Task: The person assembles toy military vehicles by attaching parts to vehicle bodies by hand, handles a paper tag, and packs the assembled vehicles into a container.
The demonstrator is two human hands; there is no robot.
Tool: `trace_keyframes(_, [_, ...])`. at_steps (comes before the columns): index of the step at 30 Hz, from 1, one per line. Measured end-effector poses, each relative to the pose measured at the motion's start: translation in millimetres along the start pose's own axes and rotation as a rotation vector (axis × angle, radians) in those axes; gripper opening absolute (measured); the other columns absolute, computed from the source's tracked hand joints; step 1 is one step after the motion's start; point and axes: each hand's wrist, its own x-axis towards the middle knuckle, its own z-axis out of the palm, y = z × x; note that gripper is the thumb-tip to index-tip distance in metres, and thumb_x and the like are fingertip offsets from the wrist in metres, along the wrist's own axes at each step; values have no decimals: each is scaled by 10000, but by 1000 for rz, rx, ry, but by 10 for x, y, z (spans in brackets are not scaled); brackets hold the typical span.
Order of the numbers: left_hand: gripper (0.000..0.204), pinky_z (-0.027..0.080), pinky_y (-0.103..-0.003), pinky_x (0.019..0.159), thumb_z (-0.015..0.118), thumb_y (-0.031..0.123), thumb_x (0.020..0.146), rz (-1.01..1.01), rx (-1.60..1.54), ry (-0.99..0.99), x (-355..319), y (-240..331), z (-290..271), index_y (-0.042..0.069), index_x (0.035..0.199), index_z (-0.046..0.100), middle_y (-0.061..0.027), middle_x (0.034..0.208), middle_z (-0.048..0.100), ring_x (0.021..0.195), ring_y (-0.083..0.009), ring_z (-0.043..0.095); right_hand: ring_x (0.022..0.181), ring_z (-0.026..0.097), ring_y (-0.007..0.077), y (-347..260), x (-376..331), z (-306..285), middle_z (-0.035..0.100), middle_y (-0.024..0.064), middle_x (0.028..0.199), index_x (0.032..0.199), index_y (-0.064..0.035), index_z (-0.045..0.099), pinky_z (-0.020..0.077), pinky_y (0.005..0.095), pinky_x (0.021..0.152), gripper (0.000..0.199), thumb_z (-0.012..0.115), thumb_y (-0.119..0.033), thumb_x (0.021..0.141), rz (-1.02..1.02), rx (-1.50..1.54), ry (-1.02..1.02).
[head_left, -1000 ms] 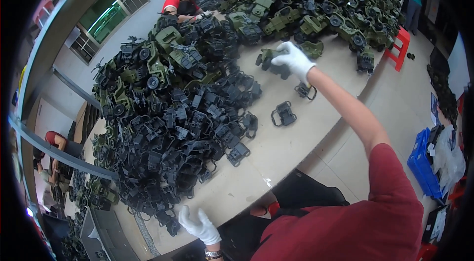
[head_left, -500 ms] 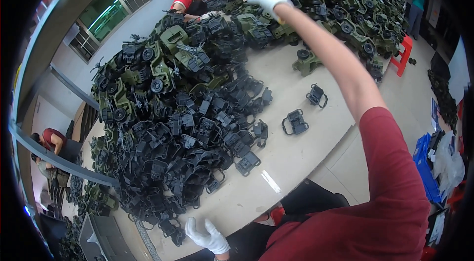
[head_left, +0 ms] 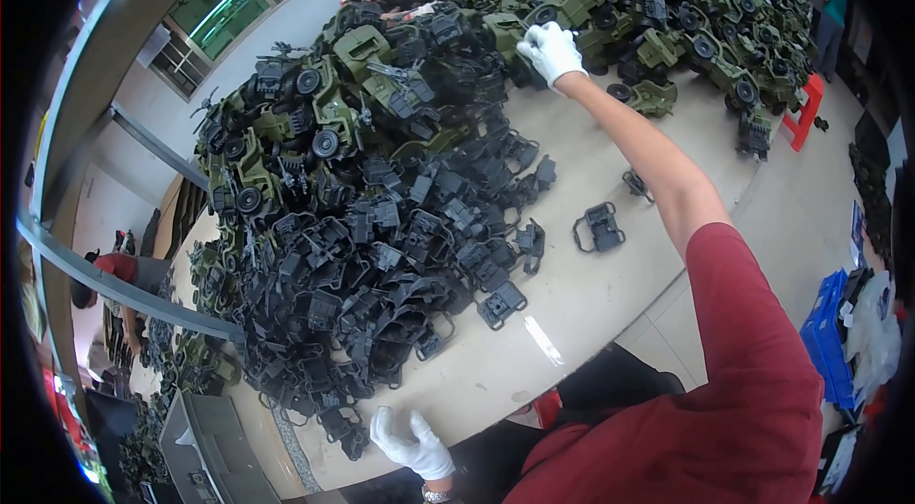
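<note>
Item 1: my R hand in white knit glove [head_left: 553, 53], arm stretched out, prob. b/c the green stock sits across the table. Fingers curled, glove back toward me; can't tell if grasping anything.

Item 2: my L hand in white knit glove [head_left: 417, 447], fingers parted, released, nil held; near low end of grey heap, prob. parked there since R does the reaching.

Item 3: heap of dark-grey plastic frame parts w/ loop handles [head_left: 353, 280], L-centre; loops look interlocked, likely why it holds its slope. One loose dark-grey frame part [head_left: 602, 227] lies apart, approx. flat.

Item 4: heap of olive-green plastic toy vehicles w/ black wheels [head_left: 329, 108], behind item 3; more beyond R hand. Single olive-green vehicle [head_left: 655, 100] just beside my forearm.

Item 5: beige flat-topped table [head_left: 596, 299], bears all stock above.
</note>
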Motion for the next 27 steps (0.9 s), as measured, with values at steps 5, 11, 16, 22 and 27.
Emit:
trace_keyframes(5, [404, 410, -466, 1016, 657, 84, 894, 25, -98, 107, 17, -10, 95, -58, 1242, 510, -202, 1247, 539, 1155, -371, 529, 965, 664, 317, -221, -399, -664, 698, 181, 1031, 980, -68, 718, 513, 406, 814, 365, 650, -406, 862, 245, 578, 172])
trace_keyframes(11, [621, 347, -558, 1074, 729, 340, 876, 466, 82, 17, 257, 833, 125, -16, 1318, 477, -220, 1370, 472, 1305, -430, 434, 850, 598, 182, -662, -1605, -1551, 658, 115, 882, 961, -14, 658, 479, 344, 792, 267, 667, -273, 896, 204, 1131, -129])
trace_keyframes(16, [937, 287, -665, 1065, 781, 545, 759, 691, 209, -135, 369, 1651, 321, -2, 1400, 372, -220, 1439, 369, 1357, -561, 310, 798, 525, 93, -876, -2859, -2068, 598, 1, 828, 905, -38, 626, 458, 286, 747, 246, 643, -282, 934, 107, 1309, -583])
trace_keyframes(22, [650, 384, -620, 1010, 683, 360, 868, 749, 122, 118, 376, 1590, 238, 35, 1362, 415, -209, 1298, 511, 1260, -496, 465, 686, 586, 145, -1035, -3519, -2473, 584, 40, 936, 1156, -123, 548, 449, 264, 528, 256, 530, -330, 1007, 694, 1619, -1300])
trace_keyframes(27, [888, 391, -461, 905, 840, 317, 588, 537, -195, -521, 444, 1799, -16, 41, 1349, 474, -143, 1207, 602, 1018, -339, 564, 661, 620, 171, -886, -3506, -2269, 571, 69, 902, 1120, -126, 511, 445, 275, 461, 257, 462, -361, 1028, 524, 1636, -1424])
